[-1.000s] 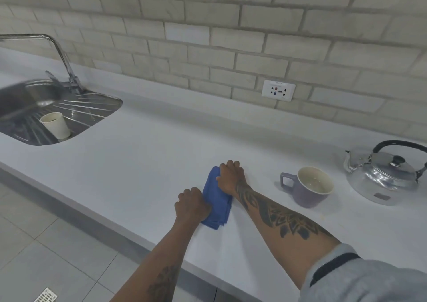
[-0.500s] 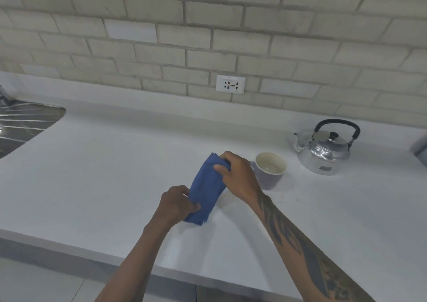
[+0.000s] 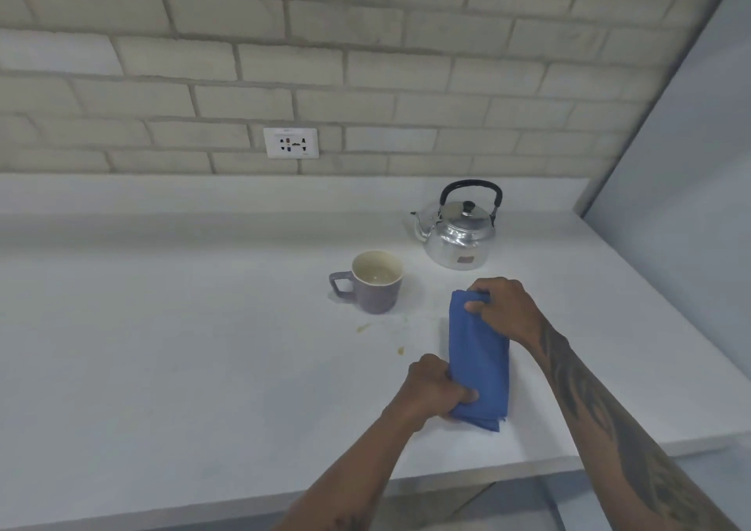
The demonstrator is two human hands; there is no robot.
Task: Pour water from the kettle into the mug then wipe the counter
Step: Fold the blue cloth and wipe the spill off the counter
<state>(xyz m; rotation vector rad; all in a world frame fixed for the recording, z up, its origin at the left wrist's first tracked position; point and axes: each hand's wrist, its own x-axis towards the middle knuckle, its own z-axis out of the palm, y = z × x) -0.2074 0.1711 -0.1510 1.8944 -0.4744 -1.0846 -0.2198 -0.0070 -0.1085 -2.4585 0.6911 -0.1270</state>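
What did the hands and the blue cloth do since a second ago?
Both hands carried the folded blue cloth from the left of the mug over to its right, nearer the kettle. The left hand grips its near end and the right hand its far end, as before. The mug and kettle seem to stand where they were; small spots lie unwiped on the counter.
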